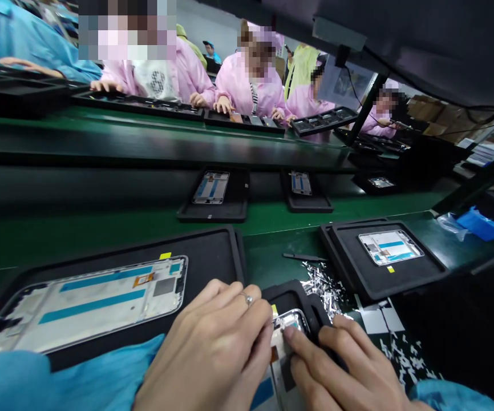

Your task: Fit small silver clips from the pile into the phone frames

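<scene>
Below me, a silver phone frame (279, 371) with blue strips lies in a black tray (287, 292), partly covered by both hands. My left hand (217, 342) is closed at the frame's upper left edge, fingers curled together. Its fingertips are hidden, so whatever they hold cannot be seen. With the index fingertip, my right hand (345, 359) touches the frame near its top end; its other fingers are bent and spread apart. A yellow tab (274, 311) shows by the frame's top edge. To the left, a larger-looking phone frame (114, 302) rests on another black tray (213, 251).
Small silver-white strips (324, 285) and white scraps (405, 357) are scattered right of the hands, near a dark flat tool (304, 257). Another tray (345, 251) bears a phone frame (390, 247). Trays (234, 208) stand along the green bench (264, 225); co-workers sit opposite.
</scene>
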Tool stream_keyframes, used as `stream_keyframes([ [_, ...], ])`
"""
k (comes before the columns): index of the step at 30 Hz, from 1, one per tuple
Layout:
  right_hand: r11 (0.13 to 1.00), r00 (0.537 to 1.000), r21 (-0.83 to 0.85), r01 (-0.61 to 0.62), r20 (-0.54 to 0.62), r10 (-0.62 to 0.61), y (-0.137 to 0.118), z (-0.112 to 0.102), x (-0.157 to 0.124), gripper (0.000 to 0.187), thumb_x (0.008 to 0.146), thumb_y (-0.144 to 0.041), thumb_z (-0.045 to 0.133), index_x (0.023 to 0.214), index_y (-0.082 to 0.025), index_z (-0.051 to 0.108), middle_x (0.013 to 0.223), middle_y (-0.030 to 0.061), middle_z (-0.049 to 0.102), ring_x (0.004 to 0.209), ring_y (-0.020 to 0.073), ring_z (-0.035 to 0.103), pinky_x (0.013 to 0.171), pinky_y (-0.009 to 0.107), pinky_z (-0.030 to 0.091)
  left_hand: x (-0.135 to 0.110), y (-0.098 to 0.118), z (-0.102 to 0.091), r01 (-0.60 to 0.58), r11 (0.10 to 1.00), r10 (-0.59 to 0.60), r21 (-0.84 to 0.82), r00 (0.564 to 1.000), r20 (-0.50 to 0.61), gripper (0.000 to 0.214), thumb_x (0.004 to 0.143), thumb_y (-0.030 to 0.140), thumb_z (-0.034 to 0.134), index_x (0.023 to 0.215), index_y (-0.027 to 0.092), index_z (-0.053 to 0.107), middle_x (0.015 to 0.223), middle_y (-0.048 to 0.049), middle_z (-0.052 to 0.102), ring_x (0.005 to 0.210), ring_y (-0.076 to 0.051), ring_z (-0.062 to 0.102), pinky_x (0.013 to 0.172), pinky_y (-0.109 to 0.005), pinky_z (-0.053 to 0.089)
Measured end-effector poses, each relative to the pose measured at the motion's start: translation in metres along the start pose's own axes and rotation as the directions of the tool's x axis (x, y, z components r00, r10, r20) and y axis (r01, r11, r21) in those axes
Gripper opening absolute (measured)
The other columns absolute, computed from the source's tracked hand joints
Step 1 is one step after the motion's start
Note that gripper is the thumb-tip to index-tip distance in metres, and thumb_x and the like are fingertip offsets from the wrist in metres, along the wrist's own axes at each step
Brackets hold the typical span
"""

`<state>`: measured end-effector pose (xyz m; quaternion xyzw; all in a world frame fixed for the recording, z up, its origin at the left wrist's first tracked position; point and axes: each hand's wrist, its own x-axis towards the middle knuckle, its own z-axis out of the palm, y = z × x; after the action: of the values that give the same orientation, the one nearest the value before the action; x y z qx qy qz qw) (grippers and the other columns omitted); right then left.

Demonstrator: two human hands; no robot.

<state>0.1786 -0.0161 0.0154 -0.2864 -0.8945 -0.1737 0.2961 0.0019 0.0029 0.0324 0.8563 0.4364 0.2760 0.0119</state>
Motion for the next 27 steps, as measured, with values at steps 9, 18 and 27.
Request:
stream_keyframes([
  [9, 1.0, 0.999, -0.008, -0.009, -0.05, 0.008, 0.0, 0.004, 0.005, 0.029, 0.082, -0.003, 0.039, 0.07, -0.02, 0.06, 0.087, -0.0016, 0.067, 0.062, 0.0133, 0.056, 0.067, 0.028, 0.047, 0.007, 0.003, -0.002, 0.015, 0.998, -0.011, 0.057, 0.998, -0.058, 0.033, 0.079, 0.011, 0.03, 0.053, 0.019, 0.05, 0.052, 0.0003, 0.052, 0.046, -0.013, 0.048, 0.048, -0.026, 0.036],
  [18, 0.999, 0.996, -0.044, 0.007, -0.086, -0.01, -0.001, 0.008, 0.01, 0.043, 0.091, -0.003, 0.026, 0.065, -0.02, 0.055, 0.082, -0.006, 0.067, 0.063, 0.0106, 0.052, 0.068, 0.026, 0.041, -0.007, -0.002, 0.006, -0.003, 1.0, 0.002, 0.025, 1.0, 0.006, 0.02, 0.081, 0.013, 0.036, 0.067, 0.018, 0.048, 0.063, 0.0, 0.052, 0.056, -0.014, 0.049, 0.055, -0.029, 0.04],
  [27, 0.995, 0.997, -0.077, 0.059, -0.037, -0.062, -0.002, 0.014, -0.003, 0.039, 0.09, -0.003, 0.029, 0.069, -0.021, 0.057, 0.089, -0.002, 0.066, 0.07, 0.0137, 0.05, 0.075, 0.03, 0.039, -0.006, -0.003, 0.008, -0.02, 0.999, 0.022, 0.038, 0.999, -0.044, 0.02, 0.081, 0.012, 0.035, 0.066, 0.018, 0.048, 0.061, 0.0, 0.051, 0.055, -0.014, 0.047, 0.054, -0.029, 0.04],
])
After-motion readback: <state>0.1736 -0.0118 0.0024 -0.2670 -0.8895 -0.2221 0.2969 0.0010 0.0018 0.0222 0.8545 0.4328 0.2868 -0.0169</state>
